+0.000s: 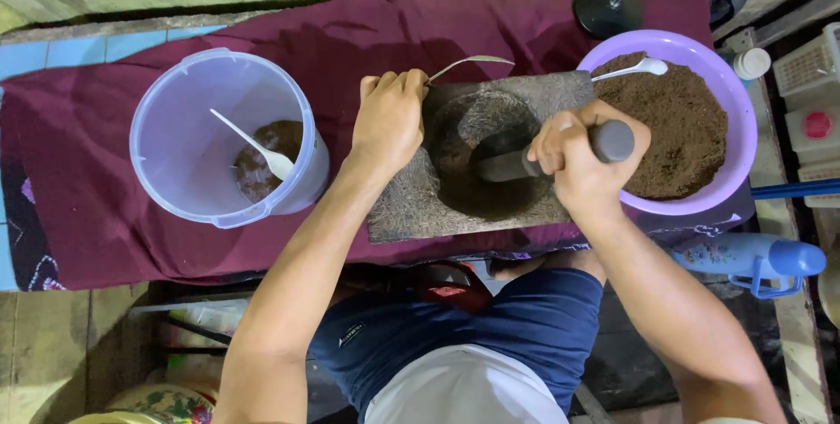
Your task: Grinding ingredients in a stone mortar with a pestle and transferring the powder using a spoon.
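A square grey stone mortar (pixel 411 205) sits on a maroon cloth (pixel 105 196) in front of me. My right hand (pixel 582 157) grips a dark stone pestle (pixel 503 166) that leans down into the mortar's round hollow. My left hand (pixel 389 118) rests on the mortar's left rim, closed on the handle of a metal spoon (pixel 472 62) whose bowl points away over the back edge. Dark residue coats the hollow.
A clear plastic bucket (pixel 166 100) at left holds some brown powder and a white spoon (pixel 254 146). A purple bowl (pixel 731 83) at right is full of brown powder with a white spoon (pixel 632 70). A blue bottle (pixel 752 259) lies at lower right.
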